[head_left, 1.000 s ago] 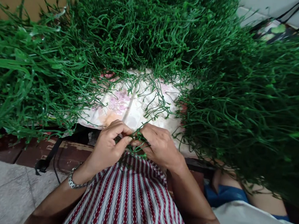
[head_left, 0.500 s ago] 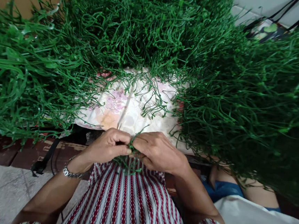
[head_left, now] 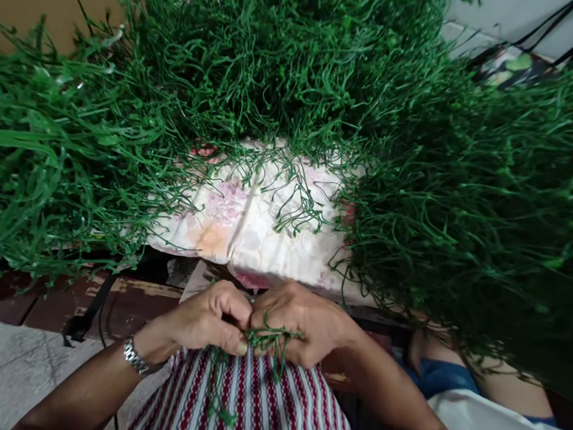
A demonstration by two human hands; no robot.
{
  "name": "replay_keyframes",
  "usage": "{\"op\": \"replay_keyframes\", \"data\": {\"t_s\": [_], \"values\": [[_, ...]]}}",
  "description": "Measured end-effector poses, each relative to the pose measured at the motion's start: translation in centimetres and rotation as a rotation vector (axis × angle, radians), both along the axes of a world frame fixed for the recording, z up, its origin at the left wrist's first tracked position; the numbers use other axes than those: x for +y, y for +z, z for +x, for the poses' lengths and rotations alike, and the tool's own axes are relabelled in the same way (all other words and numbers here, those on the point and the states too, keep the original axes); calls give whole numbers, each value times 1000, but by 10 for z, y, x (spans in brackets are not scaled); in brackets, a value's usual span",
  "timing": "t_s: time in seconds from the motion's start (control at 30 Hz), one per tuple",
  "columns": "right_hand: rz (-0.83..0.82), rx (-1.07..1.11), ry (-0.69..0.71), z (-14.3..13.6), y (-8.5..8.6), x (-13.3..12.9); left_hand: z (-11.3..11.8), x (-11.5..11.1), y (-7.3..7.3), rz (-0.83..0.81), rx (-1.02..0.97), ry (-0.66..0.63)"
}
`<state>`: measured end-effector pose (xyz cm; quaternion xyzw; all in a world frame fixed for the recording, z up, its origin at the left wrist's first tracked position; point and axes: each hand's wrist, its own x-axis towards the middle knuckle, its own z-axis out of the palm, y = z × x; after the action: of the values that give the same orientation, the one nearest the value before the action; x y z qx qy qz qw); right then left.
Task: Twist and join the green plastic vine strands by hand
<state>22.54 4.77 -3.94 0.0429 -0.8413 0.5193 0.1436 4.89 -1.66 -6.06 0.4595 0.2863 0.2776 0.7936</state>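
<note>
Close to my body, my left hand (head_left: 209,322) and my right hand (head_left: 302,320) meet with their fingertips together. Between them they pinch a few thin green stems (head_left: 273,337), whose small knobbed ends lie over my right fingers. More loose stalks (head_left: 221,386) dangle beneath my left hand in front of the striped apron. Both hands are closed, thumbs pressed against fingers. A metal wristwatch (head_left: 134,355) sits on my left wrist. Past the hands, a few scattered stalks (head_left: 300,203) lie on the flowered cloth (head_left: 268,247).
Large heaps of green stalks stand at the left (head_left: 61,155), the back (head_left: 290,55) and the right (head_left: 479,192). A wooden edge (head_left: 63,299) runs along the front left. Another person's leg (head_left: 507,381) is at the right, beside a white cloth (head_left: 493,427). A patterned bag (head_left: 513,66) stands behind.
Both hands have come down toward my body and the stems now lie across the right fingers. The view has shifted slightly, so the heaps and cloth sit a little lower.
</note>
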Motion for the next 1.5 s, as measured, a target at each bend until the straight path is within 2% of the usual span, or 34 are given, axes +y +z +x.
{"op": "replay_keyframes", "data": {"t_s": [0.1,0.37,0.47,0.53,0.6,0.63,0.73,0.83,0.9,0.97,1.07,1.2,1.33,1.5], "values": [[63,-66,21,3,4,2,-3,4,5,49,43,-55],[92,-137,71,5,9,5,-1,17,15,116,135,-174],[148,-162,42,7,13,4,-6,16,22,174,195,-190],[123,-135,2,13,16,5,-18,12,31,241,181,-229],[37,-97,-134,21,19,7,-32,8,44,300,159,-231],[-9,-82,-213,24,19,7,-38,6,49,303,157,-174],[-44,-48,-346,27,20,6,-44,9,51,209,311,188],[-54,32,-522,22,18,3,-31,19,36,177,322,549],[-129,50,-694,18,19,3,-20,27,25,201,325,667],[-187,27,-807,14,21,5,-10,32,20,231,349,689],[-160,-58,-889,3,20,10,0,34,22,279,396,690],[-230,-162,-816,-17,3,10,5,33,20,250,360,758],[-343,-134,-810,-24,-17,1,5,32,10,175,256,826],[-391,-122,-834,-19,-21,-5,3,31,6,140,182,792]]}}
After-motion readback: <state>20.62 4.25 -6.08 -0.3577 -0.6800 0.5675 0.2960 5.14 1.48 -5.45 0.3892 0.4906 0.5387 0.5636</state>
